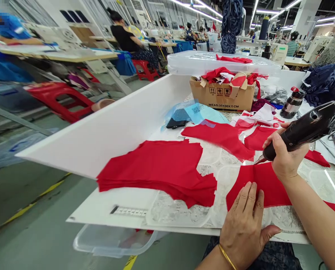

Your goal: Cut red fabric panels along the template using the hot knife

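My left hand [244, 221] lies flat, fingers stretched out, on a red fabric piece [274, 187] near the table's front edge. Wrapped round a black handheld tool [305, 129] is my right hand [288, 157]; the tool's narrow metal tip touches or nearly touches the upper edge of that piece. To the left lies a stack of red fabric pieces [156, 168] with notched edges. Another red piece [220, 137] is spread behind, beside a smaller red piece [260, 138].
A cardboard box [223, 93] of scraps stands at the back, with a dark bottle [293, 103] to its right. A white upright panel [113, 123] borders the table's left side. A clear bin [116, 240] sits below the front edge. Several people work beyond.
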`<state>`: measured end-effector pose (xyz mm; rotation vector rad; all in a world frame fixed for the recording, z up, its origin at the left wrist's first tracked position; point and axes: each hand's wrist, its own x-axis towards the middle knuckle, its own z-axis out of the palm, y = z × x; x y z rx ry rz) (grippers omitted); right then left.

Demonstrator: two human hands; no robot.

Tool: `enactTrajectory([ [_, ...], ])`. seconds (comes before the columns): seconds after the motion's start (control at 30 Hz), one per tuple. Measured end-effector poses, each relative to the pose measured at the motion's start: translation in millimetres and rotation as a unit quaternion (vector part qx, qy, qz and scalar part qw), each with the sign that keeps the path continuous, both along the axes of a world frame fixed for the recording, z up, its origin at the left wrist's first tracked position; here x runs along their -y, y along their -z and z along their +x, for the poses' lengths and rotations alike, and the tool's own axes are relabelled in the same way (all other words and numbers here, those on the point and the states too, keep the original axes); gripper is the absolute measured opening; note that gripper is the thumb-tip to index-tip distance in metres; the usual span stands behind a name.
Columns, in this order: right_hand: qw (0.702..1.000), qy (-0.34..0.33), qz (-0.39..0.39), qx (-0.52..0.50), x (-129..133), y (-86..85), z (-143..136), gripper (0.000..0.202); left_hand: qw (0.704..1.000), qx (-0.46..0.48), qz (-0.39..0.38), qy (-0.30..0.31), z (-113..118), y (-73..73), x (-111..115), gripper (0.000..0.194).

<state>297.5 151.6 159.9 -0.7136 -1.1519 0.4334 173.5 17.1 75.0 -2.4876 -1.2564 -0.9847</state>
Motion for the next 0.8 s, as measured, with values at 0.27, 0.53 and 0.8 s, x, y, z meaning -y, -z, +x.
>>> enactTrajectory([
  [0.27,1.0,-0.001,-0.01,-0.015,-1.2,5.5,-2.9,0.016,1.0,0.0,0.007,-0.01,0.7,-2.9,-1.1,0.079],
  [0.53,0.999,0.033,-0.008,-0.01,2.0,-1.2,10.5,0.022,1.0,0.003,0.019,-0.007,0.2,-4.5,-0.4,0.079],
  [0.8,0.997,0.064,-0.028,-0.016,-4.0,3.0,26.3,0.026,0.999,0.008,0.029,-0.01,-0.1,-5.8,-1.0,0.074],
])
